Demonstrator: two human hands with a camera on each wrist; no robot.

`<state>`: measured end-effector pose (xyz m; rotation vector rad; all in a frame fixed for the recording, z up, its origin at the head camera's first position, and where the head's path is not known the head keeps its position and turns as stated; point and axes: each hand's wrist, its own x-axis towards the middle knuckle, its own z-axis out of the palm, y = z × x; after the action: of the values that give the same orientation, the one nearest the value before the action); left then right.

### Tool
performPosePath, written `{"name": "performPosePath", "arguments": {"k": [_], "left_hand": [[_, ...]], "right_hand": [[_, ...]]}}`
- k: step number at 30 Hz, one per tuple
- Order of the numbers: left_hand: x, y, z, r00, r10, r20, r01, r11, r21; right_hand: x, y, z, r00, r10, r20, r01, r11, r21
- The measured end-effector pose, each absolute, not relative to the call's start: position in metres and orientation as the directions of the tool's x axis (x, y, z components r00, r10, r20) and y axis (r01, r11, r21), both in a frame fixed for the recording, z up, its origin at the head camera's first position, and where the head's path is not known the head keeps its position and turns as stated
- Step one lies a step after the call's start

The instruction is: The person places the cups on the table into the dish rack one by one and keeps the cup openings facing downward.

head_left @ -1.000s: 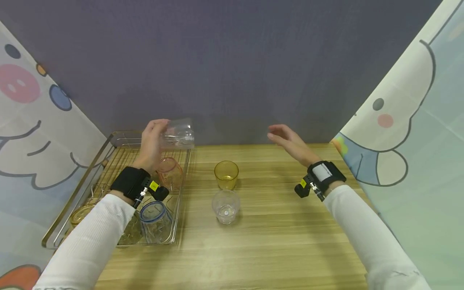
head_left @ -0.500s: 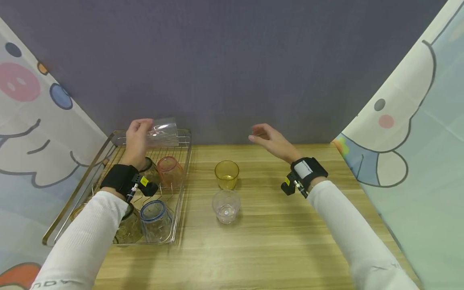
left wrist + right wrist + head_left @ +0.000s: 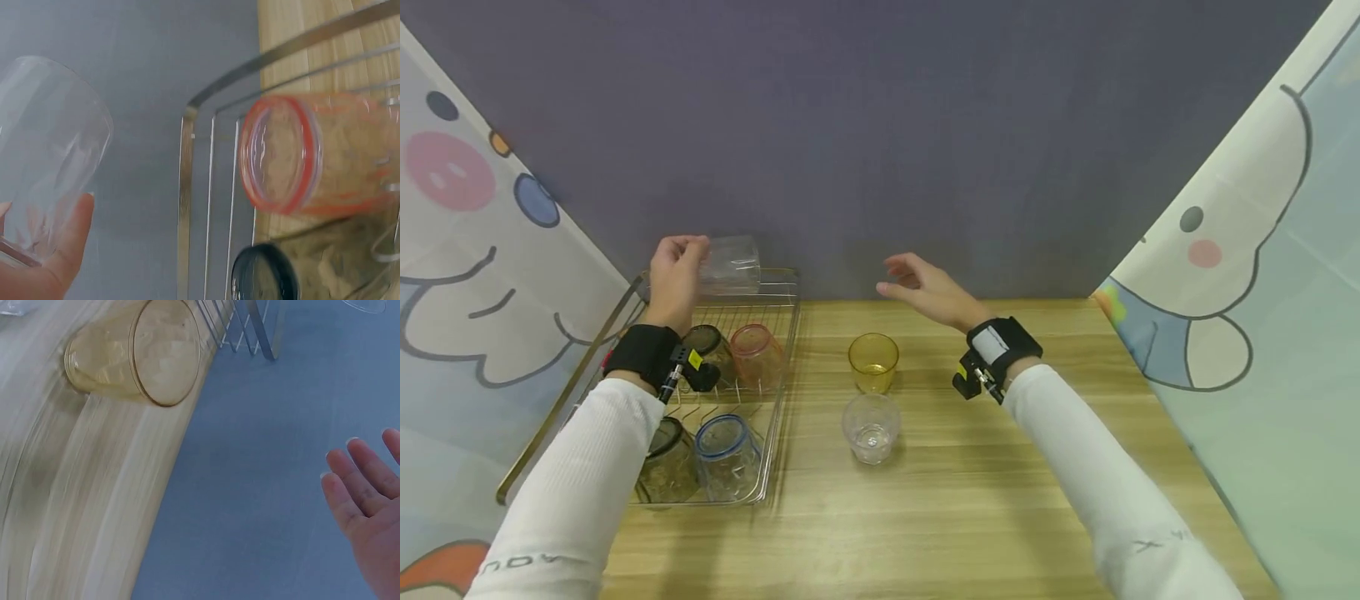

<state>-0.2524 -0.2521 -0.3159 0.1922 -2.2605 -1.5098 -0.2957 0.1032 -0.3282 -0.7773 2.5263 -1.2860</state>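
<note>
My left hand (image 3: 676, 279) grips a clear glass (image 3: 730, 267) by one end. The glass lies sideways in the air above the back of the metal wire rack (image 3: 764, 492), its other end pointing right. In the left wrist view, thumb and fingers close around the lower end of the clear glass (image 3: 56, 119). My right hand (image 3: 931, 292) hovers over the back of the table with relaxed fingers and touches nothing. Below and left of it an amber glass (image 3: 872, 371) stands mouth up. A second clear glass (image 3: 871, 429) stands just in front of that one.
Upside down in the rack are a pink-rimmed glass (image 3: 756, 354), a dark-rimmed glass (image 3: 707, 343), a blue-rimmed glass (image 3: 728, 458) and another dark glass (image 3: 666, 467). The left arm hides the rack's left side. A grey wall (image 3: 880, 150) closes off the back.
My left hand has carried the clear glass leftward, from near the rack's right edge to over its back. My right hand has moved left toward the middle. The standing glasses have stayed put.
</note>
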Motion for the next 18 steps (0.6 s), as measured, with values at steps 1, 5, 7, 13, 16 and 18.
{"name": "performPosePath", "arguments": {"k": [1, 5, 7, 13, 16, 18], "left_hand": [[-0.253, -0.254, -0.316, -0.9, -0.35, 0.26, 0.094, 0.425, 0.9], [-0.253, -0.264, -0.316, -0.876, -0.411, 0.251, 0.023, 0.484, 0.875], [-0.253, -0.269, -0.316, -0.868, -0.433, 0.242, -0.01, 0.503, 0.864], [-0.252, -0.281, -0.317, -0.827, -0.506, 0.244, -0.099, 0.559, 0.823], [-0.251, -0.286, -0.319, -0.804, -0.539, 0.251, -0.131, 0.573, 0.809], [-0.25, -0.29, -0.321, -0.786, -0.559, 0.262, -0.145, 0.579, 0.802]], "right_hand": [[-0.295, 0.1, -0.329, -0.838, -0.543, 0.052, -0.365, 0.488, -0.793], [-0.293, 0.087, -0.331, -0.825, -0.565, 0.028, -0.373, 0.507, -0.777], [-0.291, 0.08, -0.332, -0.814, -0.58, 0.023, -0.382, 0.506, -0.773], [-0.286, 0.061, -0.338, -0.774, -0.632, 0.027, -0.417, 0.478, -0.773], [-0.281, 0.054, -0.342, -0.751, -0.66, 0.018, -0.435, 0.474, -0.766], [-0.278, 0.049, -0.344, -0.734, -0.679, 0.01, -0.447, 0.471, -0.761]]}}
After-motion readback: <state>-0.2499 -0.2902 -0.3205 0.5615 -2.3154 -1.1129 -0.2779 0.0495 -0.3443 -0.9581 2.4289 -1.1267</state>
